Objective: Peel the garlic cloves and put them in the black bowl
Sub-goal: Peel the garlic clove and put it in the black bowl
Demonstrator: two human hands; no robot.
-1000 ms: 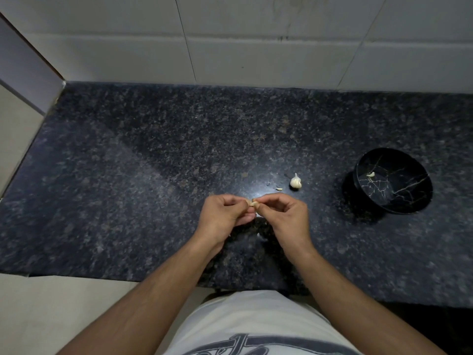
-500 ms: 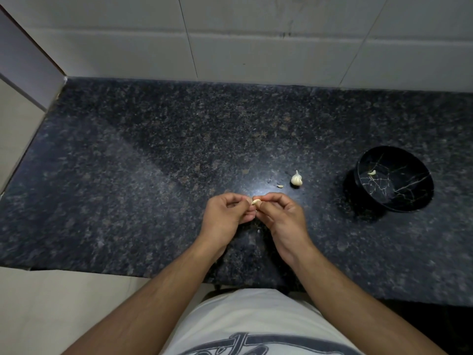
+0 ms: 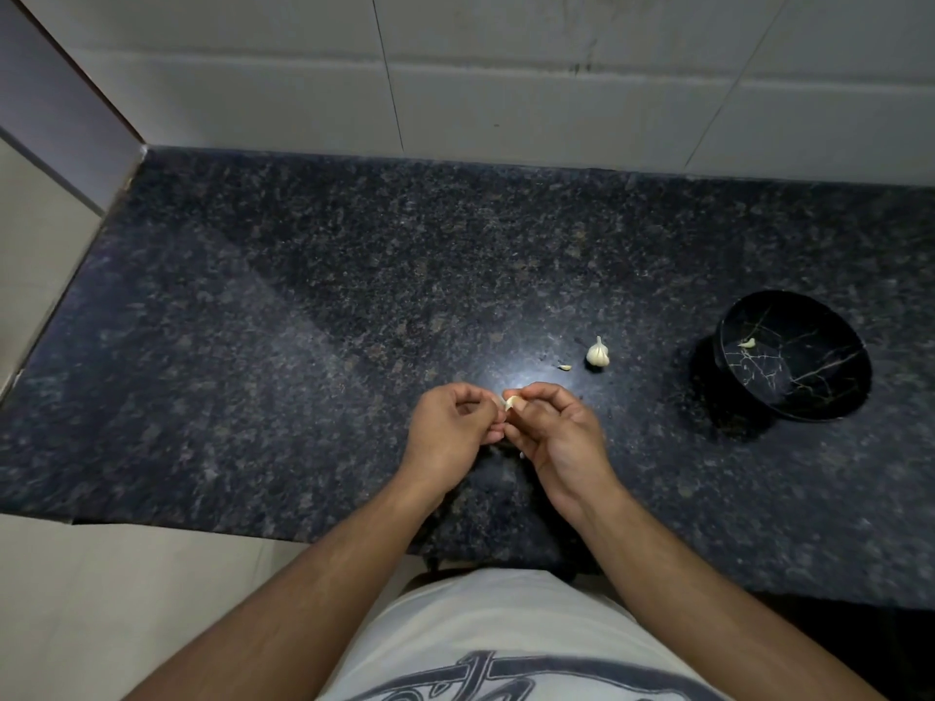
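Note:
Over the middle of the dark granite counter (image 3: pixel 313 316), my left hand (image 3: pixel 452 431) and my right hand (image 3: pixel 554 433) meet with curled fingers. Between their fingertips sits a small pale garlic clove (image 3: pixel 511 402); my right hand pinches it and my left fingertips pinch at its skin on the left side. A garlic bulb (image 3: pixel 598 353) rests on the counter beyond my right hand, with a small loose piece of garlic (image 3: pixel 565 367) beside it. The black bowl (image 3: pixel 804 397) with pale veining stands at the right, tilted toward me, and holds one peeled clove (image 3: pixel 747 343).
A white tiled wall (image 3: pixel 506 78) runs along the back of the counter, and a side wall closes the far left corner. The counter's front edge lies just below my wrists. A tiny white scrap (image 3: pixel 521 455) shows under my right hand.
My hands have stayed together over the same spot, working the clove; the clove now shows more plainly between my fingertips. The bulb and bowl have not moved.

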